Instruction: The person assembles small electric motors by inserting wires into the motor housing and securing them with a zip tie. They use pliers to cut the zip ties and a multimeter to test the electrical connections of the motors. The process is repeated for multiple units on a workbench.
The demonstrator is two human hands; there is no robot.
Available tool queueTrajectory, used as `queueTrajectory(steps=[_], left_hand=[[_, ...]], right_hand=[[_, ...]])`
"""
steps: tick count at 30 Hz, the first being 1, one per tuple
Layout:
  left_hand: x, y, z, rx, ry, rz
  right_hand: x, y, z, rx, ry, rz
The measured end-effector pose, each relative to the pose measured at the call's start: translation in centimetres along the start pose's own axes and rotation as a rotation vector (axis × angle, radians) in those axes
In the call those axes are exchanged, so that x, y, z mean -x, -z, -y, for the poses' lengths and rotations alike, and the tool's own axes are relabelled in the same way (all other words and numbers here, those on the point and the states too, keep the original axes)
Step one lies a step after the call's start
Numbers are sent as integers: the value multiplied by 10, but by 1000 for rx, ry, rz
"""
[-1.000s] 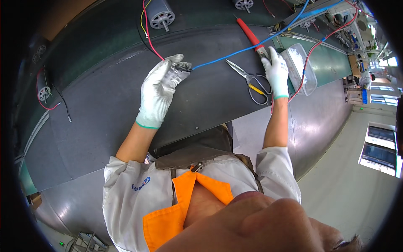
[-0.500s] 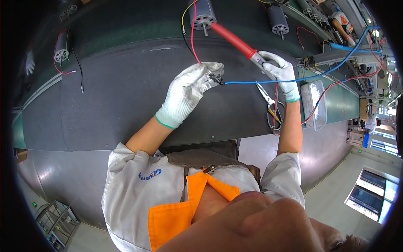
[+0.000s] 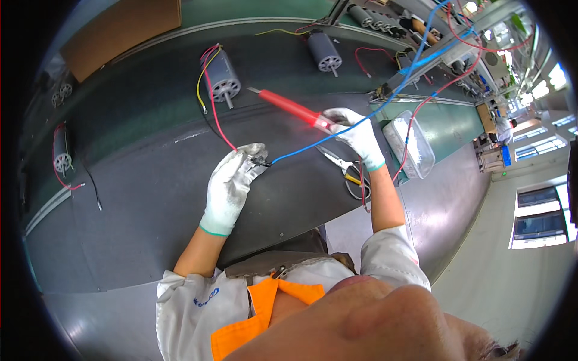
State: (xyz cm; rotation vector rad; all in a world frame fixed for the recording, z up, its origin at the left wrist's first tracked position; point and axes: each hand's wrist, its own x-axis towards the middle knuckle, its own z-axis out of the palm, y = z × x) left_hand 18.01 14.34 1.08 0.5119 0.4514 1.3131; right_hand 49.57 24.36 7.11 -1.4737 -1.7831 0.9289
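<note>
My left hand (image 3: 227,188), in a white glove, pinches the end of a red motor wire (image 3: 218,123) together with a small black clip (image 3: 260,162). From that clip a blue cable (image 3: 313,146) runs up to the right. My right hand (image 3: 360,139), also gloved, grips a red test probe (image 3: 289,107) by its grey end. A red light glows on the probe near my fingers. Its bare metal tip points left, beside the grey motor (image 3: 220,73) and apart from it. The motor's shaft faces me; a yellow and a black wire also hang from it.
Scissors (image 3: 338,159) lie under my right wrist. A clear plastic box (image 3: 415,147) with white contents stands to the right. More motors lie at left (image 3: 62,150) and farther back (image 3: 325,53). Behind the conveyor belt is a cardboard box (image 3: 123,36). A metal frame (image 3: 445,51) carries cables overhead.
The probe's tip has come away from the motor's end face, and its red light is now lit. The whole view has turned, shifting the bench. My left hand keeps its pinch.
</note>
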Motion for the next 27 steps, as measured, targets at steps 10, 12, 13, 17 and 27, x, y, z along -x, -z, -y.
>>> queueTrajectory(steps=[10, 12, 13, 17, 27], left_hand=[[-11, -5, 6, -117, 57, -50], [-16, -3, 9, -244, 63, -4], [-18, -4, 10, -374, 14, 15], [-10, 28, -53, -1241, -544, -433], [0, 36, -56, -2189, -852, -150]], right_hand=[[62, 17, 20, -361, -52, 153], [69, -20, 54, -687, 75, 453], [70, -32, 60, -678, 122, 595], [71, -28, 80, -562, 380, 657], [42, -82, 128, 931, 884, 786]])
